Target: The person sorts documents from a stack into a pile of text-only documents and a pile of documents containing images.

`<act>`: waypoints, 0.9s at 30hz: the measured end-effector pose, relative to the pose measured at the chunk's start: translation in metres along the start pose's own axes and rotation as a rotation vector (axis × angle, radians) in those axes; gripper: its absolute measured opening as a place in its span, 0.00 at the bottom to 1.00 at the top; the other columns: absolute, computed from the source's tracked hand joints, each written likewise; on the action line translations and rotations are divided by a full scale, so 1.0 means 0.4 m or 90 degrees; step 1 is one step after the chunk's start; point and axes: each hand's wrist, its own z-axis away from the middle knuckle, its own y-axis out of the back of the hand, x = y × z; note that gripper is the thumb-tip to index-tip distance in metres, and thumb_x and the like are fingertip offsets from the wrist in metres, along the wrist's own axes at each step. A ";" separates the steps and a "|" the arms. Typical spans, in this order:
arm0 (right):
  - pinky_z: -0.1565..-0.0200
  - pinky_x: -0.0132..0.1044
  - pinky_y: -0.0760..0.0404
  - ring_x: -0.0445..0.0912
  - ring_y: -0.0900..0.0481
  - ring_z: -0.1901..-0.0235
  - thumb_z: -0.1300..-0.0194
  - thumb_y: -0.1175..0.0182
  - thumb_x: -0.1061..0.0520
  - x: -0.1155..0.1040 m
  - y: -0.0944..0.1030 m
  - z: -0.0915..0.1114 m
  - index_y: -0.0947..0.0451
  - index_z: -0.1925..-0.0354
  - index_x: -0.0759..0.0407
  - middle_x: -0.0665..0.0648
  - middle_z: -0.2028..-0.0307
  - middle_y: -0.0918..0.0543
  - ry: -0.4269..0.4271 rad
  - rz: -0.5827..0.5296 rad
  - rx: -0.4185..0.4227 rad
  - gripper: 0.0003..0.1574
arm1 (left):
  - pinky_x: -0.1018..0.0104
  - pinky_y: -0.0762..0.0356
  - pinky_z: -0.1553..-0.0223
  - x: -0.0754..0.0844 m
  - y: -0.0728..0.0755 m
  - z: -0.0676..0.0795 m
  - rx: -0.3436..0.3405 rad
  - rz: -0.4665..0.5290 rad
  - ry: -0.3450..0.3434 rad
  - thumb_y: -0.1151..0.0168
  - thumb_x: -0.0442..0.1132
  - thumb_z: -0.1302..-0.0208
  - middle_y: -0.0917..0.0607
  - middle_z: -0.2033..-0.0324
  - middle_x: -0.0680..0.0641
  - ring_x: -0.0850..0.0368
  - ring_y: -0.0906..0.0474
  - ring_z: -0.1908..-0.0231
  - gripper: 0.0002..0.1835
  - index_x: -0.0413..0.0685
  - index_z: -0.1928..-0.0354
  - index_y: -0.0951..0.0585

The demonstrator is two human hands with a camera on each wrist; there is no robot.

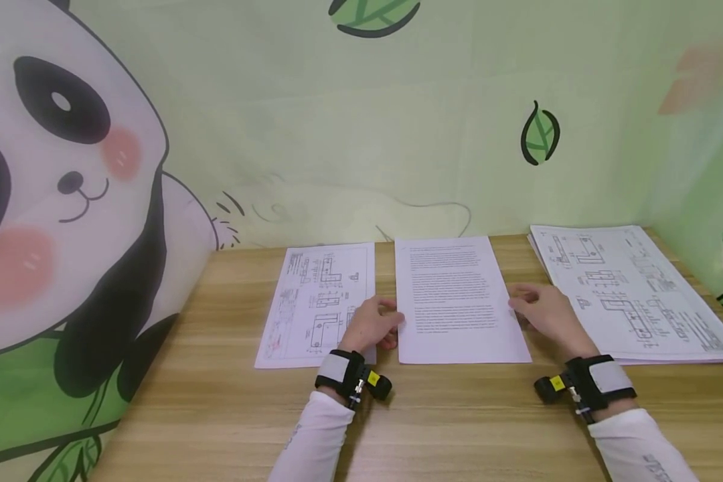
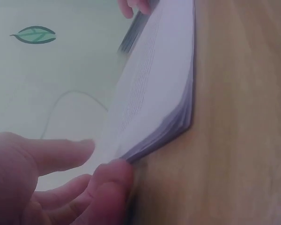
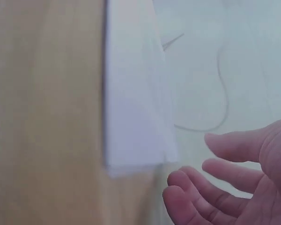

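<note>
Paper stack (image 1: 452, 301) lies flat; I judge squaring unfinished, layers showing uneven; my left hand (image 1: 373, 324) touches its side, right hand (image 1: 544, 313) just beside, grips wide, holding nothing

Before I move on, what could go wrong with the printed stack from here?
The printed stack shows fanned sheet edges at one corner in the left wrist view, so pages might slip apart. The left hand overlaps the left drawing in the head view and could drag it, though contact is unclear. The right hand shows no grip in its wrist view, so lifting now might tilt the stack.
</note>
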 end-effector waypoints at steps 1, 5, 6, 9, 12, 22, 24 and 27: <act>0.70 0.39 0.17 0.54 0.19 0.65 0.33 0.49 0.51 -0.001 0.009 0.002 0.36 0.37 0.70 0.75 0.51 0.24 0.016 0.008 0.006 0.33 | 0.70 0.23 0.84 0.000 -0.001 0.000 0.007 0.001 -0.002 0.41 0.43 0.40 0.17 0.75 0.46 0.57 0.21 0.84 0.21 0.46 0.45 0.27; 0.70 0.40 0.21 0.58 0.19 0.64 0.33 0.50 0.48 0.006 0.059 0.011 0.34 0.39 0.70 0.76 0.52 0.23 0.081 0.042 0.042 0.34 | 0.70 0.23 0.84 0.006 -0.004 0.000 0.037 -0.002 -0.010 0.44 0.46 0.37 0.17 0.75 0.45 0.58 0.22 0.84 0.19 0.47 0.46 0.25; 0.71 0.39 0.22 0.59 0.20 0.63 0.33 0.50 0.45 0.014 0.073 0.013 0.34 0.39 0.70 0.76 0.52 0.23 0.088 0.045 0.054 0.35 | 0.70 0.24 0.84 0.010 -0.006 0.000 0.042 0.001 -0.011 0.44 0.46 0.37 0.17 0.74 0.45 0.57 0.22 0.84 0.19 0.48 0.46 0.25; 0.75 0.38 0.23 0.59 0.21 0.63 0.35 0.53 0.36 0.064 0.113 0.005 0.35 0.38 0.68 0.74 0.52 0.24 0.071 0.047 0.095 0.43 | 0.71 0.24 0.84 0.019 -0.012 -0.001 0.057 0.006 -0.029 0.44 0.47 0.37 0.17 0.73 0.44 0.57 0.23 0.84 0.19 0.48 0.45 0.25; 0.76 0.37 0.25 0.62 0.23 0.59 0.39 0.54 0.30 0.128 0.150 -0.010 0.36 0.36 0.66 0.75 0.51 0.25 0.032 0.037 0.119 0.49 | 0.72 0.26 0.84 0.036 -0.023 0.003 0.069 0.001 -0.055 0.45 0.46 0.36 0.19 0.72 0.46 0.58 0.23 0.83 0.22 0.50 0.42 0.27; 0.50 0.72 0.40 0.77 0.47 0.40 0.36 0.56 0.32 0.183 0.246 0.052 0.50 0.31 0.69 0.83 0.38 0.41 -0.066 0.029 0.147 0.52 | 0.70 0.31 0.81 0.092 -0.087 0.013 0.088 -0.080 -0.167 0.47 0.46 0.36 0.19 0.67 0.48 0.61 0.26 0.81 0.23 0.51 0.39 0.31; 0.48 0.75 0.45 0.78 0.50 0.39 0.37 0.57 0.31 0.206 0.256 0.054 0.54 0.30 0.67 0.83 0.35 0.48 -0.109 0.026 0.157 0.54 | 0.70 0.32 0.80 0.100 -0.100 0.016 0.087 -0.083 -0.167 0.47 0.46 0.36 0.18 0.66 0.48 0.60 0.27 0.79 0.22 0.51 0.41 0.29; 0.45 0.75 0.48 0.79 0.53 0.39 0.38 0.56 0.30 0.235 0.271 0.060 0.58 0.29 0.66 0.83 0.33 0.55 -0.164 0.021 0.177 0.56 | 0.69 0.32 0.77 0.109 -0.122 0.018 0.074 -0.069 -0.164 0.46 0.46 0.37 0.17 0.65 0.47 0.59 0.27 0.76 0.20 0.50 0.43 0.26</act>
